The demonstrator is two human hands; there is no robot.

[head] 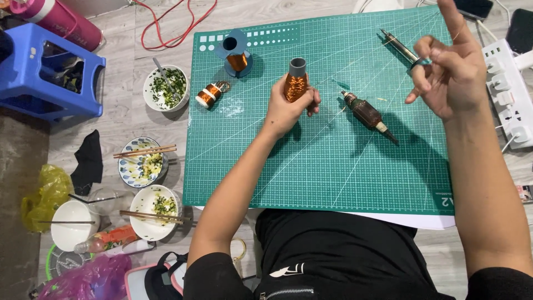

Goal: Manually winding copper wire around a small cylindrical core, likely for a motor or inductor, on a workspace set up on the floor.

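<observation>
1. Far left of frame: blue plastic stool (50, 69) and pink bottle (55, 19) at upper left; below them, used bowls (165, 88) w/ chopsticks (145, 151) and a yellow bag (47, 191) on the grey floor. None of it is near the hands.
2. Left-centre: green cutting mat (333, 166) carries the work. A small copper coil (209, 94) lies near the mat's upper left edge; just right of it a blue-grey spool stand (237, 53) w/ copper wire stands upright.
3. Centre: left hand (288, 108) has its grip closed round a copper wire spool (296, 82), grey core up, spool held upright on the mat.
4. Right of centre: a brown wound motor armature (366, 114) lies tilted on the mat, apart from both hands. A metal pen-like tool (398, 47) lies above it.
5. Upper right: right hand (449, 72) is raised off the mat, index finger up, other fingers loosely curled; a thin wire strand seems to run by the fingers, but whether it's pinched can't be told.
6. Far right: white power strip (508, 91) w/ plugs.
7. Step, as judged: wire being drawn off the spool, pre-winding. Next move prob. needs steady tension and the armature brought to hand.
</observation>
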